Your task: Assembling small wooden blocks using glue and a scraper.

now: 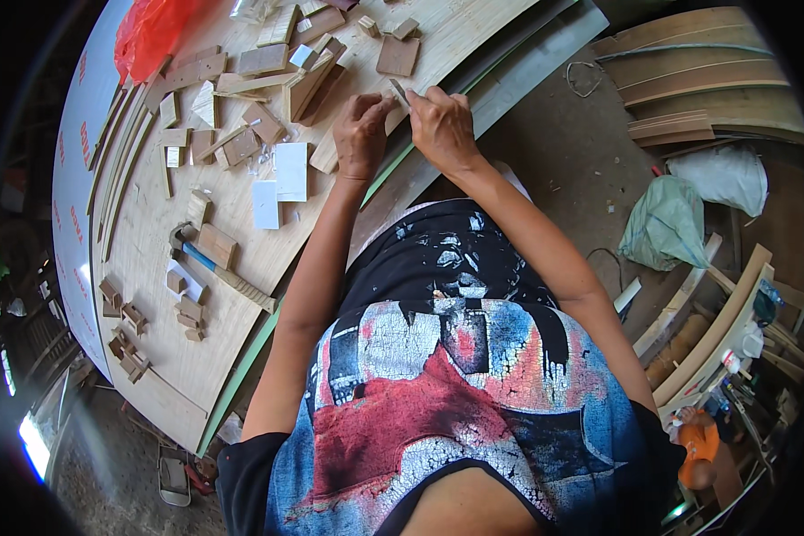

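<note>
At the table's near edge both hands are raised close together. My right hand [444,129] is closed around a thin, flat grey strip like a blade [399,90], which points up and left from the fingers; its kind is unclear. My left hand [363,136] is curled closed just beside it, and whatever its fingertips pinch is too small to make out. By the left wrist lies a pale wood piece [324,157]. Beyond the hands sit a brown square wood block [397,55] and a wedge-like wooden piece [310,87]. Two white paper sheets [291,171] lie left of the left hand.
On the plywood tabletop [156,259] lie a blue-gripped hammer [207,261], several wood offcuts [263,60], long thin strips [125,170] and a red plastic bag [152,36]. To the right are sacks [665,223] and curved boards [697,80]. A person in orange [698,447] is at lower right.
</note>
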`<state>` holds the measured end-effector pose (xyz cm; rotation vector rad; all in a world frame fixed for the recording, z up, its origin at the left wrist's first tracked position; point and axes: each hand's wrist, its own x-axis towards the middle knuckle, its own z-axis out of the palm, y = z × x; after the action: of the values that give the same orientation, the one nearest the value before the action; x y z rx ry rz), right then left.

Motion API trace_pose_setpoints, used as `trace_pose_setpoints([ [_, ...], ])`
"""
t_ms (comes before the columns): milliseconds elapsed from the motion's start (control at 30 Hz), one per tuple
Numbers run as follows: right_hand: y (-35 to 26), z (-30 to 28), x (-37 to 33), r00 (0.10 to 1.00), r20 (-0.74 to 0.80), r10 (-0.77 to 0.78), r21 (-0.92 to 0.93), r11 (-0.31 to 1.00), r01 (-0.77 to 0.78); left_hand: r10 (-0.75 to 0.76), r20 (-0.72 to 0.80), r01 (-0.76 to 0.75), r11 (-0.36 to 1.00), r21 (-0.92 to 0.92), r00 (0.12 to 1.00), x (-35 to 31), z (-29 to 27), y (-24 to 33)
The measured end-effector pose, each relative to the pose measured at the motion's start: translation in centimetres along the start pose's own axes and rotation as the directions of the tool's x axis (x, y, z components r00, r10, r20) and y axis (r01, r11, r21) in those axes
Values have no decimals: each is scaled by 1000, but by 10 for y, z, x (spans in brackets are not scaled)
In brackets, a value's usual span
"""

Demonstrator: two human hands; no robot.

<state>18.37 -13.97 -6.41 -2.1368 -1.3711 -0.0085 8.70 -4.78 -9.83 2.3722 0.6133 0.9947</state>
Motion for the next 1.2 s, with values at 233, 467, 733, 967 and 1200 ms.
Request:
trace_pose_setpoints([
  [233, -3, -1, 0, 1000, 25, 19, -9, 1000, -19, 48, 25, -50, 994, 96, 999, 4, 0, 2],
  [467, -6, -1, 1, 1000, -4, 2, -13, 1000, -2, 57, 41, -62, 989, 134, 998, 4, 0, 2],
  [733, -8, -1, 3, 1000, -6, -9, -32, 999, 9, 47, 66, -57, 987, 153, 997, 4, 1, 1],
  [967, -11, -6, 6, 999, 37, -35, -147, 988, 40, 48, 67, -58, 987, 151, 997, 4, 1, -1],
  [1200, -14, -10, 9, 996, 82, -29, -175, 984, 43, 51, 59, -59, 988, 142, 997, 4, 3, -1],
])
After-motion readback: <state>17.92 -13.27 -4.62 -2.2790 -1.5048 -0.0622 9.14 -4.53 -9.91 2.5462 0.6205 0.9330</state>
